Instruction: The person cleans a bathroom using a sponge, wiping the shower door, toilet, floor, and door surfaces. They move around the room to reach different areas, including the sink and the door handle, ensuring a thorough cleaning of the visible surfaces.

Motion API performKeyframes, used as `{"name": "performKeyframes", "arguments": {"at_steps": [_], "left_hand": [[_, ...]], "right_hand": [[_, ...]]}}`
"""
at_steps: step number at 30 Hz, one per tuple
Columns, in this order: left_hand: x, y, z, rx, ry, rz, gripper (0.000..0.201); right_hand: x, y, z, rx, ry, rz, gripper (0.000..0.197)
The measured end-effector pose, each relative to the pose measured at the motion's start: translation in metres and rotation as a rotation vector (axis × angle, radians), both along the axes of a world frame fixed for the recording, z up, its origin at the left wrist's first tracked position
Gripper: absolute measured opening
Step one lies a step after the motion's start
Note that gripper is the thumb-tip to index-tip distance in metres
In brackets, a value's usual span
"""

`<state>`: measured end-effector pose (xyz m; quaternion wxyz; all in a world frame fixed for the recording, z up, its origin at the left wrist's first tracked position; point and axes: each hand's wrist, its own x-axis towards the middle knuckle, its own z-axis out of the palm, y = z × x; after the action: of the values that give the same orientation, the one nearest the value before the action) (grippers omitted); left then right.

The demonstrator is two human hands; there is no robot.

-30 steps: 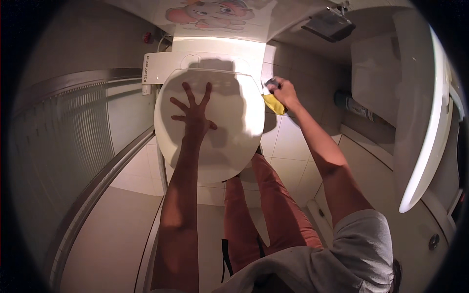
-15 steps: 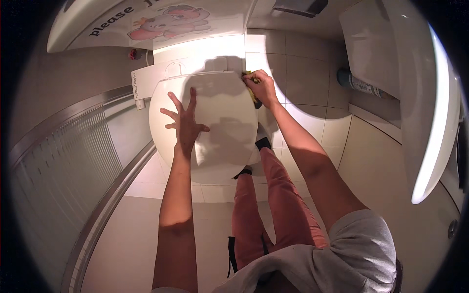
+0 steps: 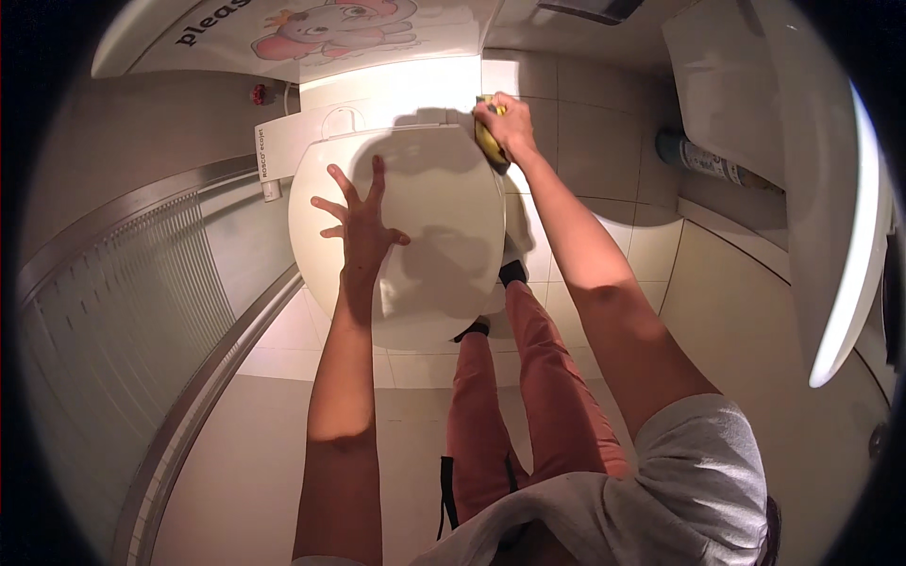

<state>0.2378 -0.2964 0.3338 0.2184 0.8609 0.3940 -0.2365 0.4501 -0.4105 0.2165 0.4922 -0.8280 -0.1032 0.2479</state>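
A white toilet lid (image 3: 439, 283) lies closed in front of me. My left hand (image 3: 363, 226) is over its left half, fingers spread wide and nothing in them; whether the palm presses on the lid I cannot tell. At the lid's far right corner, my right hand (image 3: 510, 127) grips a yellow sponge (image 3: 492, 143) with a dark side. The sponge is next to the lid's right edge, near the hinge end, its upper part partly covered by my fingers.
Behind the lid stands the white cistern (image 3: 377, 71) with a cartoon elephant sticker. A bidet attachment (image 3: 283, 146) juts out left, beside a ribbed glass shower screen (image 3: 142, 283). On the right are a white washbasin (image 3: 812, 189) and a bottle (image 3: 698, 158) lying low by the wall.
My right hand has moved slightly farther away along the lid's right side with the sponge, which now shows more of its yellow face. My left hand has stayed nearly in place, still spread.
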Motion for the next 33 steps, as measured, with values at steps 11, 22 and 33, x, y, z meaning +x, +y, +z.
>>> {"name": "performKeyframes", "arguments": {"at_steps": [11,22,33], "left_hand": [[-0.005,-0.001,-0.010,0.034,-0.014,-0.008,0.128],[-0.012,0.002,-0.009,-0.024,-0.054,0.061,0.126],[-0.013,0.002,-0.004,-0.045,-0.035,0.079,0.128]], "right_hand": [[-0.006,0.000,-0.013,0.148,0.106,-0.138,0.020],[0.027,0.050,-0.014,0.101,-0.124,-0.239,0.023],[0.084,0.045,-0.017,0.567,0.468,-0.931,0.036]]}}
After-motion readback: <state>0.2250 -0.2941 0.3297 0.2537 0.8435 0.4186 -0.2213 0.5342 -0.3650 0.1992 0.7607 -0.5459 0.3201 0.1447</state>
